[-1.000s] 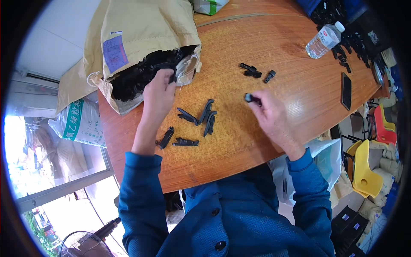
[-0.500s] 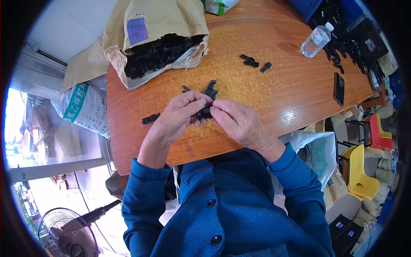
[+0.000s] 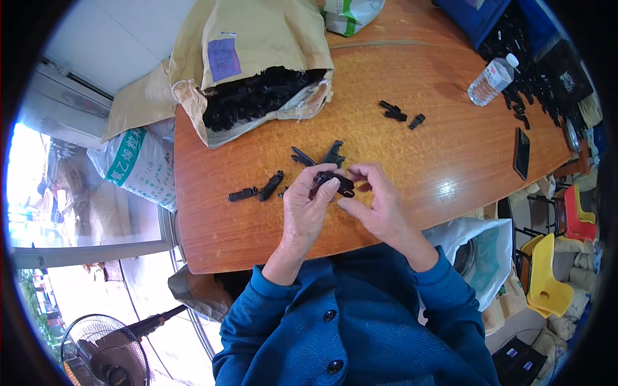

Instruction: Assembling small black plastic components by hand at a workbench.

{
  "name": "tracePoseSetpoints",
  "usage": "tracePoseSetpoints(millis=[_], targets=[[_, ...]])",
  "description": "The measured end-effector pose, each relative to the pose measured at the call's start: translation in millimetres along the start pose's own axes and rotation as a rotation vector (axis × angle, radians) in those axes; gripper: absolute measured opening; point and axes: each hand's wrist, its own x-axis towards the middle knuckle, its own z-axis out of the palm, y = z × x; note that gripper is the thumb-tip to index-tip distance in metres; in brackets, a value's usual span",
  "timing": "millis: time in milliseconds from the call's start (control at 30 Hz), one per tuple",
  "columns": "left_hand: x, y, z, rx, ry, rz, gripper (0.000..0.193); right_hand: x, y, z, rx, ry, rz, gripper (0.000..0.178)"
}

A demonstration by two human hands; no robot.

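Observation:
My left hand (image 3: 308, 209) pinches a small black plastic part (image 3: 340, 184) between thumb and fingers, above the near side of the table. At the part's right end is my right hand (image 3: 380, 209), its thumb and forefinger apart; whether a fingertip touches the part I cannot tell. Just beyond my hands lie a forked black piece (image 3: 333, 154) and a slim black piece (image 3: 301, 156), partly overlapped by my fingers. To the left on the wood rest two black plastic parts, one flat (image 3: 242, 194) and one slanted (image 3: 271, 185).
An open paper sack (image 3: 257, 96) full of black parts lies at the far left. Farther right are small black parts (image 3: 393, 111), a water bottle (image 3: 493, 80), a phone (image 3: 521, 153) and a heap of black pieces (image 3: 515, 103) spilling from a blue bin (image 3: 473, 22).
My right hand has opened and drawn slightly away from the part in my left hand. Our view has shifted, so the table sits lower and farther right. The slanted black part at left now shows.

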Motion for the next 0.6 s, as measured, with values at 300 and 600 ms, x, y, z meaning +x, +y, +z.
tracePoseSetpoints(millis=[300, 600], targets=[[28, -2, -17, 0.039, -0.073, -0.022, 0.021, 14, 29, 24, 0.417, -0.346, 0.591, 0.021], [53, -9, -17, -0.088, -0.013, -0.185, 0.017, 33, 37, 35, 0.459, -0.219, 0.657, 0.031]])
